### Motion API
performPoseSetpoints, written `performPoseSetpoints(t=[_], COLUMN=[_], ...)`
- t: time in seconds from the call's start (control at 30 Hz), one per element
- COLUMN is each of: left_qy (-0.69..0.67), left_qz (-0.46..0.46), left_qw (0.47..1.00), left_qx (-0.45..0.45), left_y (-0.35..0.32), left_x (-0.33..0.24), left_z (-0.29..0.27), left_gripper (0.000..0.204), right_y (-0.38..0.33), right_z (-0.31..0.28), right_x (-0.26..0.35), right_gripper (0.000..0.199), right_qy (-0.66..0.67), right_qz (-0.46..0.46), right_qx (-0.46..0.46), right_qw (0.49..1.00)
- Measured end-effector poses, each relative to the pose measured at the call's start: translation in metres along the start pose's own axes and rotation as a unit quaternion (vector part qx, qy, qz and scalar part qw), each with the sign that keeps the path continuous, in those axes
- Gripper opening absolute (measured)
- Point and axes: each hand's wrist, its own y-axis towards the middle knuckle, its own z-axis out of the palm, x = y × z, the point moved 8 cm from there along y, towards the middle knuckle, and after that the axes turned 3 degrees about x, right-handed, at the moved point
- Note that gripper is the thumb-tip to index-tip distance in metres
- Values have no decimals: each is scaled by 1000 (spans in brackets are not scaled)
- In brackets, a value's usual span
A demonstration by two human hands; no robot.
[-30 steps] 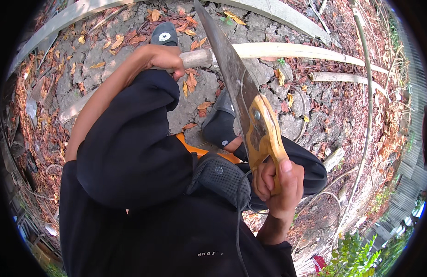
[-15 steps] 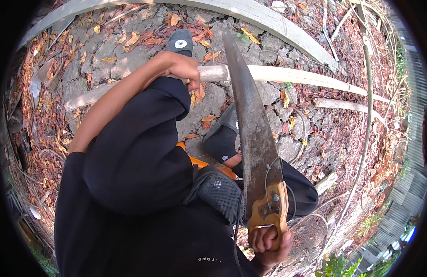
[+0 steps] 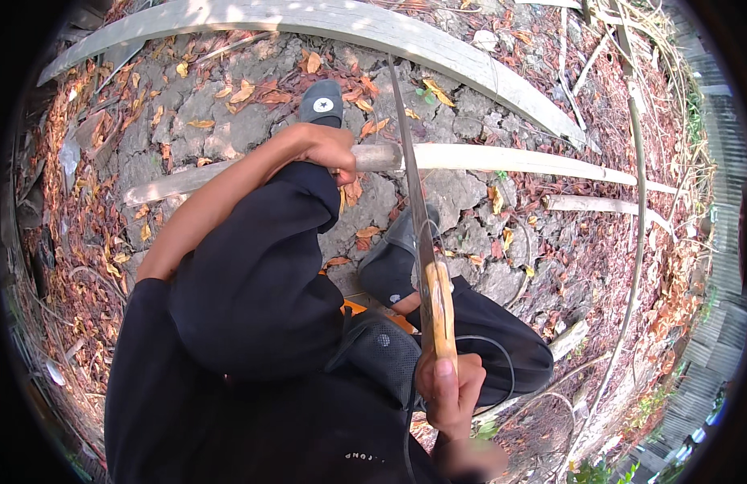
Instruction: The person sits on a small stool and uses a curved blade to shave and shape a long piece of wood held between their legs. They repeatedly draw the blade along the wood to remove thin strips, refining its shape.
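Observation:
My left hand (image 3: 331, 148) is closed around a long wooden pole (image 3: 518, 160), pressing it down beside my raised left knee. The pole lies crosswise, greyish to the left and pale to the right. My right hand (image 3: 452, 385) grips the wooden handle of a hand saw (image 3: 422, 234). Its blade now stands nearly edge-on and crosses the pole where grey meets pale, just right of my left hand. Whether the teeth touch the wood cannot be told. A thin wire loops near the handle.
A long grey plank (image 3: 309, 18) curves across the far side. A shorter stick (image 3: 591, 205) and a thin branch (image 3: 636, 202) lie to the right, before corrugated sheets (image 3: 716, 323). My slippered feet (image 3: 321, 105) rest on cracked soil with dry leaves.
My right hand has turned the saw from showing its broad side to edge-on and moved it slightly left and up the picture. My left hand keeps its hold on the pole.

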Motion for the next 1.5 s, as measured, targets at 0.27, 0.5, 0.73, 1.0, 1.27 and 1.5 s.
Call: performPoseSetpoints(t=[0.27,0.5,0.73,1.0,1.27,1.5], left_qy=[-43,-50,-64,57,280,324], left_qz=[12,11,13,6,72,77], left_qw=[999,999,998,997,896,821], left_qx=[8,16,26,-53,-338,-464], left_y=[-11,-3,2,-10,-58,-79], left_x=[2,16,11,0,-32,-44], left_z=[-3,1,0,-3,-40,-39], left_gripper=[24,25,24,28,34,27], right_y=[-44,-7,6,-37,-63,-57], right_z=[-7,2,5,-16,-31,-42], right_x=[2,-8,-11,-27,-15,4], right_gripper=[52,47,52,58,65,56], right_qy=[210,44,28,220,182,123], right_qz=[11,19,-9,19,-54,-32], right_qx=[-55,18,-13,-46,-120,-96], right_qw=[976,999,999,974,974,987])
